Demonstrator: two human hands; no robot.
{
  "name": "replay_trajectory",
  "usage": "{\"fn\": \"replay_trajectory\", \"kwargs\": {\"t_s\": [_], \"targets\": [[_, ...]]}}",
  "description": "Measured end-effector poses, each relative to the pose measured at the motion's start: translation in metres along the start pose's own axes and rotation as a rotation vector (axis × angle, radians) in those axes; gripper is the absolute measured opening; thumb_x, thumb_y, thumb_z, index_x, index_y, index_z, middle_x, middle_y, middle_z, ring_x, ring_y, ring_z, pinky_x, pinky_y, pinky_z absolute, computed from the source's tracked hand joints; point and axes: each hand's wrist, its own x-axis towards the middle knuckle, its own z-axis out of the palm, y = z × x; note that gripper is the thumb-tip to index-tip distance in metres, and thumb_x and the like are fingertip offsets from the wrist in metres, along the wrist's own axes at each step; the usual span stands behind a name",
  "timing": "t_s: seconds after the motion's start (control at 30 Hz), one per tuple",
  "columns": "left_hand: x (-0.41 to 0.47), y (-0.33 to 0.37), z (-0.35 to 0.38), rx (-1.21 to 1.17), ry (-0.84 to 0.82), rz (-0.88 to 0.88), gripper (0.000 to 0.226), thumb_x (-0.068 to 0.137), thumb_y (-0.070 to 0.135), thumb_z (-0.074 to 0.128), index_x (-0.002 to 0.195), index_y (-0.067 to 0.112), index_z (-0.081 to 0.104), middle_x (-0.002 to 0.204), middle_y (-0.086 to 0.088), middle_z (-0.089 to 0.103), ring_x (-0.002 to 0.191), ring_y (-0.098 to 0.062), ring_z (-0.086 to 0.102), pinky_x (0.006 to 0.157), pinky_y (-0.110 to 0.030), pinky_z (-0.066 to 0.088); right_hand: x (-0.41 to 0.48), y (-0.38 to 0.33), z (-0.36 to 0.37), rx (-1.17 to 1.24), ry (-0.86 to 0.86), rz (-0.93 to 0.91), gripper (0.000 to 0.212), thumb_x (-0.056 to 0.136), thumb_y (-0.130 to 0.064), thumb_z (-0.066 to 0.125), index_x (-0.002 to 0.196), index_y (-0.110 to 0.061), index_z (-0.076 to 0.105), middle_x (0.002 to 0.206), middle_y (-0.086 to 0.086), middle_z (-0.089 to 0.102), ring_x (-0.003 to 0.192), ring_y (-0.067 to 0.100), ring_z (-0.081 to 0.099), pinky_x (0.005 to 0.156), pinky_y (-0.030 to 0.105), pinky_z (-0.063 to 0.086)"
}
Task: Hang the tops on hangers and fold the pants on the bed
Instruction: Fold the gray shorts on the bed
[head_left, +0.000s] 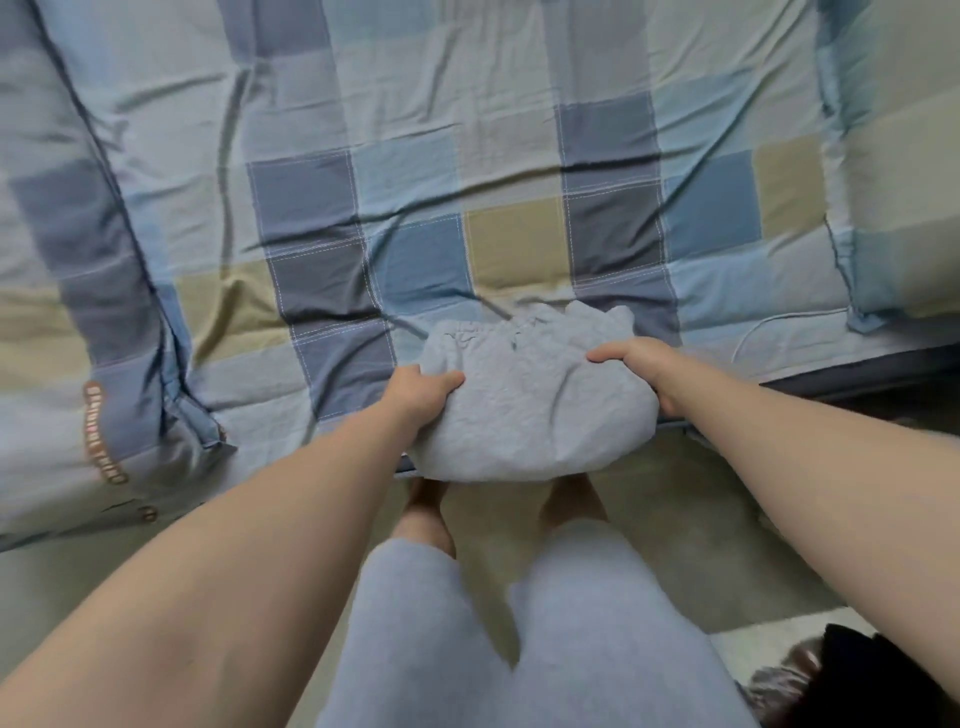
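The folded grey pants (530, 400) lie at the bed's (415, 182) near edge, long axis running left to right (partly overhanging). The left hand (423, 397) and right hand (636, 364) each clamp one end, equally near.

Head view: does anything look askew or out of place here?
Mildly. The folded grey pants, held by the left hand and right hand, overhang the bed edge, and their far edge looks bunched.
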Motion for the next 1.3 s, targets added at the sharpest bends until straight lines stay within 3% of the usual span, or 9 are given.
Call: {"fn": "replay_trajectory", "kwargs": {"t_s": [0.2,0.3,0.4,0.47,0.63,0.83,0.93,1.03,1.3], "targets": [[-0.094,-0.007,-0.033,-0.013,-0.085,0.082,0.046,0.086,0.039,0.076,0.124,0.015,0.064,0.122,-0.005,0.069,0.107,-0.029,0.065,0.102,-0.047,0.050,-0.128,0.059,0.011,0.368,0.047,-0.110,0.013,0.088,-0.016,0.067,0.099,-0.009,0.071,0.087,0.007,0.078,0.072,0.021,0.075,0.064,0.029,0.055],[-0.131,-0.008,-0.042,0.013,-0.137,0.166,0.035,0.085,0.038,0.077,0.113,0.019,0.068,0.115,-0.001,0.072,0.102,-0.024,0.067,0.096,-0.043,0.053,-0.184,0.092,0.016,0.535,0.139,-0.217,0.032,0.088,-0.009,0.068,0.118,0.000,0.068,0.115,0.016,0.072,0.104,0.033,0.070,0.089,0.038,0.056],[-0.173,0.001,-0.043,0.068,-0.174,0.298,0.027,0.085,0.041,0.077,0.105,0.025,0.069,0.106,0.005,0.073,0.098,-0.019,0.068,0.083,-0.035,0.053,-0.238,0.128,0.018,0.671,0.216,-0.315,0.037,0.086,-0.007,0.070,0.122,0.001,0.066,0.119,0.017,0.071,0.112,0.035,0.067,0.101,0.045,0.051],[-0.204,0.006,-0.037,0.130,-0.208,0.399,0.019,0.086,0.041,0.076,0.097,0.028,0.068,0.102,0.007,0.074,0.096,-0.018,0.069,0.085,-0.037,0.054,-0.274,0.156,0.018,0.775,0.282,-0.365,0.036,0.085,-0.009,0.072,0.120,-0.003,0.067,0.114,0.013,0.073,0.105,0.030,0.070,0.094,0.042,0.055],[-0.277,0.022,-0.004,0.286,-0.333,0.650,0.024,0.087,0.043,0.075,0.107,0.032,0.070,0.100,0.015,0.074,0.092,-0.007,0.069,0.078,-0.029,0.052,-0.348,0.228,0.013,1.035,0.433,-0.530,0.023,0.084,-0.010,0.074,0.106,-0.015,0.070,0.095,0.003,0.078,0.082,0.018,0.076,0.059,0.027,0.059],[-0.372,0.021,0.067,0.422,-0.482,0.941,0.011,0.088,0.039,0.075,0.096,0.034,0.071,0.090,0.023,0.074,0.086,0.000,0.069,0.077,-0.028,0.054,-0.424,0.337,-0.002,1.197,0.587,-0.727,0.031,0.075,-0.024,0.083,0.105,-0.024,0.077,0.109,0.006,0.076,0.100,0.025,0.074,0.074,0.035,0.060],[-0.425,-0.004,0.106,0.450,-0.556,1.092,0.012,0.086,0.036,0.077,0.096,0.030,0.073,0.094,0.015,0.076,0.089,0.000,0.070,0.086,-0.035,0.056,-0.462,0.402,-0.002,1.278,0.686,-0.841,0.031,0.071,-0.028,0.085,0.101,-0.028,0.078,0.107,0.009,0.076,0.099,0.028,0.074,0.070,0.032,0.060],[-0.482,-0.045,0.144,0.472,-0.661,1.212,0.018,0.077,0.048,0.074,0.092,0.038,0.074,0.094,0.015,0.077,0.092,-0.003,0.071,0.083,-0.034,0.056,-0.497,0.478,0.001,1.337,0.780,-0.933,0.034,0.073,-0.028,0.084,0.106,-0.023,0.077,0.110,0.013,0.075,0.100,0.032,0.073,0.071,0.035,0.060],[-0.615,-0.210,0.240,0.605,-0.983,1.457,0.006,0.086,0.041,0.070,0.092,0.043,0.071,0.092,0.016,0.075,0.086,0.005,0.068,0.069,-0.008,0.048,-0.570,0.697,0.050,1.535,1.082,-0.951,0.031,0.076,-0.023,0.079,0.106,-0.017,0.077,0.111,0.015,0.074,0.102,0.033,0.072,0.073,0.036,0.060]]}}
